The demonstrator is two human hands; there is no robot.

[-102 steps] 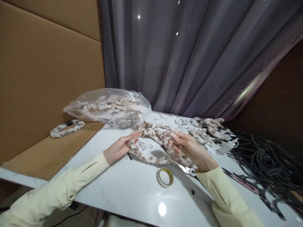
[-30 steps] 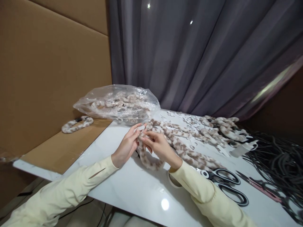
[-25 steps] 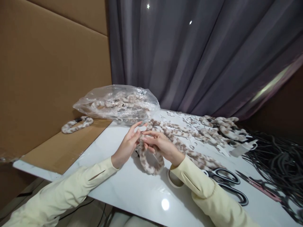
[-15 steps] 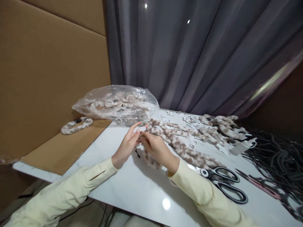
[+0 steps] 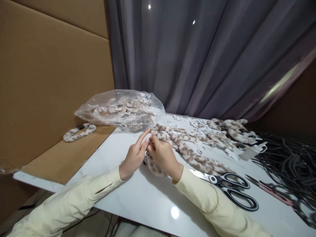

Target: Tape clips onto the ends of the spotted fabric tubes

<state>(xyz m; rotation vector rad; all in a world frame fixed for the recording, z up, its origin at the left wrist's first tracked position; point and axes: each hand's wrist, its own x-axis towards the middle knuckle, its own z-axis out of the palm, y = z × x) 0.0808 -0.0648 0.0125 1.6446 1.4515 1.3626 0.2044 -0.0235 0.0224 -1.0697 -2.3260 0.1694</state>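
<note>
Over the middle of the white table my left hand [image 5: 132, 156] and my right hand [image 5: 166, 158] meet fingertip to fingertip. Both are closed in a pinch at the end of a brown-and-white furry tube [image 5: 154, 167], which hangs below my right hand onto the tabletop. The pinched spot itself is mostly hidden by my fingers. A small black tip [image 5: 144, 162] shows beneath my left hand. Just beyond my right hand lie long furry strips [image 5: 190, 154] of the same plush.
A clear plastic bag [image 5: 120, 110] of furry pieces sits at the back. One furry loop [image 5: 79, 132] rests on cardboard [image 5: 71, 158] at left. To the right are black-handled scissors [image 5: 234, 187], pink-handled scissors [image 5: 276, 194], a white squeeze bottle [image 5: 251, 152] and black cords [image 5: 288, 161].
My hands have drawn closer together at the fingertips. The white piece that showed at my left fingers is now out of sight.
</note>
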